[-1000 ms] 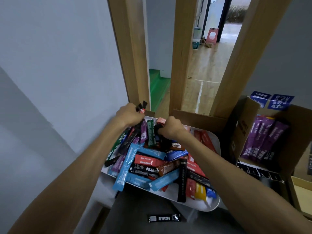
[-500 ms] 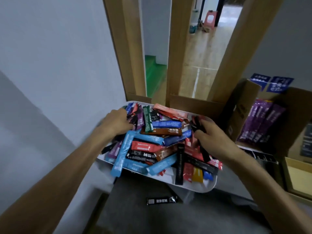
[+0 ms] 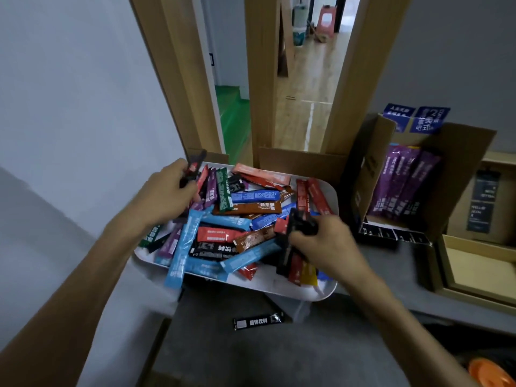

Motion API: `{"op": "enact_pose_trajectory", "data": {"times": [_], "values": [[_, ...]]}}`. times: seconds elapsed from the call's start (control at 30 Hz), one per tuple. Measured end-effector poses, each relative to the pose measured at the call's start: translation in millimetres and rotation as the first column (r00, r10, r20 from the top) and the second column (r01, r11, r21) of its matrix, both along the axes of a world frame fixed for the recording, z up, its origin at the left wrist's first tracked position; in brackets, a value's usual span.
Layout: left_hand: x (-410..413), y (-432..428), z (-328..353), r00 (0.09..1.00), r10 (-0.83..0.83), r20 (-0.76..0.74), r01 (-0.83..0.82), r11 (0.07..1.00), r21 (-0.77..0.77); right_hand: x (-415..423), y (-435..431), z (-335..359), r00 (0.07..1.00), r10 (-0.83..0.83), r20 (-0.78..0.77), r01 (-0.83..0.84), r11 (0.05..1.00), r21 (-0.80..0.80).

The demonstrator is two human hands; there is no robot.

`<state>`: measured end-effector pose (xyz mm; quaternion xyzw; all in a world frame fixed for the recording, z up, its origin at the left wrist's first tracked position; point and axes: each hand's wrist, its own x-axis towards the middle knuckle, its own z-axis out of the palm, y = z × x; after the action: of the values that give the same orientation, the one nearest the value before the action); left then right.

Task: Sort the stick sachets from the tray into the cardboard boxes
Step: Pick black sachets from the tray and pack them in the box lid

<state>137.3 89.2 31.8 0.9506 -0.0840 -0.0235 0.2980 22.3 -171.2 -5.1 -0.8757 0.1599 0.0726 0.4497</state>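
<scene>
My left hand [image 3: 164, 196] is curled round a few black stick sachets [image 3: 195, 166], with the thumb pinching them against the fingers. Their long axis slants up and away from me. The far tips poke out past the fingertips and over the far left corner of the white plastic tray [image 3: 307, 293]. Motion blur keeps me from counting them.

My right hand [image 3: 324, 241] grips a second black bundle [image 3: 301, 223], fingers closed over it. The visible end sticks out beyond the knuckles, pointing away and slightly left, just above the right half of the tray.

Between and beneath both sets of fingers lies the heap of stick sachets [image 3: 245, 219], red, blue, brown, green, purple and black, crossing at every angle. A long light-blue sachet [image 3: 181, 247], just below my left wrist, points toward me and overhangs the tray's near rim. A black sachet [image 3: 282, 255] lies lengthwise under my right fingers, touching red and yellow ones.

Beyond my right knuckles stands an open cardboard box [image 3: 363, 174]. Its raised flap stands between that hand and the purple sachets [image 3: 399, 185] leaning upright inside. Further right sits a shallow kraft box [image 3: 474, 263].

Nearer me than the tray, a lone black sachet [image 3: 258, 321] lies crosswise on the grey surface [image 3: 251, 358]. Wooden posts [image 3: 262, 79] rise behind the tray.
</scene>
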Motion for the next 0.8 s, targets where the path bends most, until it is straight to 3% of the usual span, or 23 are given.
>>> {"op": "enact_pose_trajectory", "data": {"times": [0.1, 0.2, 0.33, 0.43, 0.57, 0.63, 0.7, 0.8], "values": [[-46.6, -13.9, 5.1, 0.987, -0.152, -0.045, 0.152, 0.988, -0.003, -11.1, -26.6, 29.3, 0.995, -0.073, 0.071, 0.057, 0.976, 0.212], [-88.4, -33.3, -12.2, 0.946, -0.3, -0.122, 0.311, 0.946, 0.089, -16.7, -40.6, 35.8, 0.989, -0.076, 0.131, 0.042, 0.968, 0.248], [-95.8, -59.7, -39.9, 0.903, -0.427, -0.047, 0.427, 0.88, 0.209, -15.3, -41.3, 5.7, 0.985, 0.169, -0.041, -0.166, 0.984, 0.056], [-75.2, -67.3, -52.4, 0.908, -0.418, 0.018, 0.383, 0.849, 0.364, -14.4, -36.7, -13.8, 0.97, 0.244, -0.011, -0.242, 0.956, -0.164], [-54.5, -58.5, -55.6, 0.922, -0.38, 0.076, 0.317, 0.852, 0.416, -12.7, -27.6, -21.3, 0.949, 0.313, -0.047, -0.299, 0.836, -0.461], [-48.1, -53.1, -55.0, 0.935, -0.352, 0.048, 0.301, 0.855, 0.422, -11.7, -25.9, -25.4, 0.944, 0.322, -0.075, -0.312, 0.795, -0.52], [-43.7, -49.1, -54.4, 0.938, -0.344, 0.051, 0.291, 0.857, 0.426, -11.9, -26.0, -25.7, 0.944, 0.326, -0.059, -0.313, 0.821, -0.477], [-40.5, -44.5, -51.9, 0.942, -0.333, 0.03, 0.295, 0.869, 0.397, -16.5, -32.3, -14.3, 0.967, 0.254, 0.014, -0.248, 0.953, -0.174]]}}
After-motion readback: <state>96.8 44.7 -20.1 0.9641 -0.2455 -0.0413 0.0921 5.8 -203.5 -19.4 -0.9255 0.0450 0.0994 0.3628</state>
